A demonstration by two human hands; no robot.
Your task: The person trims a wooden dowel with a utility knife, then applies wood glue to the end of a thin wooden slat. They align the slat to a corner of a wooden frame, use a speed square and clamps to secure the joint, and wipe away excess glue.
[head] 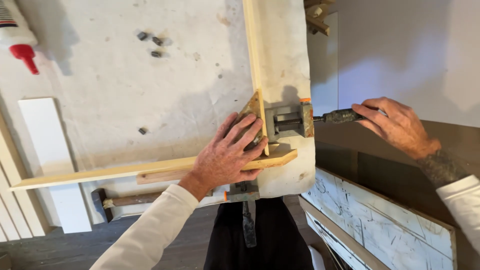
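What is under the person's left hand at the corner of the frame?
The left hand presses on a metal corner clamp where two wooden strips meet. The joint itself is covered by the palm. The right hand grips the clamp's screw handle.

Matt bare-wood strips, worn metal clamp

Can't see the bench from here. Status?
Left hand flat on corner clamp, pressing wood strips. Right hand on clamp screw handle. Nothing obstructing.

Glue bottle w/ red tip, white board, small screws.
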